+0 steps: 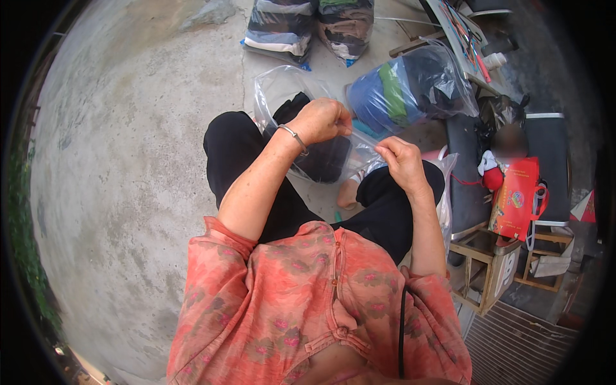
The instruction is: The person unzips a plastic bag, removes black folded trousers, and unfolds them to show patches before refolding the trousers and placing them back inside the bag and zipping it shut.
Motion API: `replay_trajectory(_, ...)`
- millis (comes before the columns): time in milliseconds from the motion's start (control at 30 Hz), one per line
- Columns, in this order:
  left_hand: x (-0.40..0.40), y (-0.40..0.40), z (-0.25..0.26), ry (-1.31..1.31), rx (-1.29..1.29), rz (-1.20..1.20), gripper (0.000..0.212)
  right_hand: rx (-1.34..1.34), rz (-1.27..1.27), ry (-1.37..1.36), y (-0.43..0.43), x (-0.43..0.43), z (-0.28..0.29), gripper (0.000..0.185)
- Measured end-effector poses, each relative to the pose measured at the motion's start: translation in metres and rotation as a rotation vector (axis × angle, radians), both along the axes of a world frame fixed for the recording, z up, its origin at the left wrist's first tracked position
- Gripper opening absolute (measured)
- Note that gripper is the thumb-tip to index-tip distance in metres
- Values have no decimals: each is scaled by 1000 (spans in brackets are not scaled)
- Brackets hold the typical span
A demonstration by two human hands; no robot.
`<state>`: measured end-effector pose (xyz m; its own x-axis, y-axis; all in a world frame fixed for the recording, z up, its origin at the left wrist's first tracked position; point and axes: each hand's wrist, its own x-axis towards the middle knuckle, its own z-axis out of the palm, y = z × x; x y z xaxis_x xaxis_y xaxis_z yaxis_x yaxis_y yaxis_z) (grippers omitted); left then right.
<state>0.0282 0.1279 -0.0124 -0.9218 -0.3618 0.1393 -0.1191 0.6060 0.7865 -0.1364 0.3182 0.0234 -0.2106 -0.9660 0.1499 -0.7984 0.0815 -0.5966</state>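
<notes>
Between my knees stands a clear plastic bag (308,166) with folded black cloth (329,156) in its lower part. My left hand (325,120), with a metal bangle at the wrist, pinches the bag's edge. My right hand (399,156) grips the same edge a little to the right, and the plastic is drawn taut between the two hands. Just beyond them, a filled clear bag (394,94) of folded blue, green and black cloth lies on its side.
Two filled clear bags (279,33) (345,29) stand at the top. Right are a table (452,29) with cords, dark padded seats (464,178), a red bag (515,197) and a wooden stool (474,255). Concrete floor (120,168) spreads left.
</notes>
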Motion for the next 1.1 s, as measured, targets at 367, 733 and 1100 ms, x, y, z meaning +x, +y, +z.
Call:
replay_trajectory(367,2,-3,-4,51,40,18,14,31,-53,-112,10,-3,-1,9)
replay_trajectory(733,1,-3,-5,78,45,-26,17,-30,47,65,-6,11,-2,8)
replay_trajectory(1100,2,-4,-6,57,22,-48,15,50,20,84,-17,16,2,11)
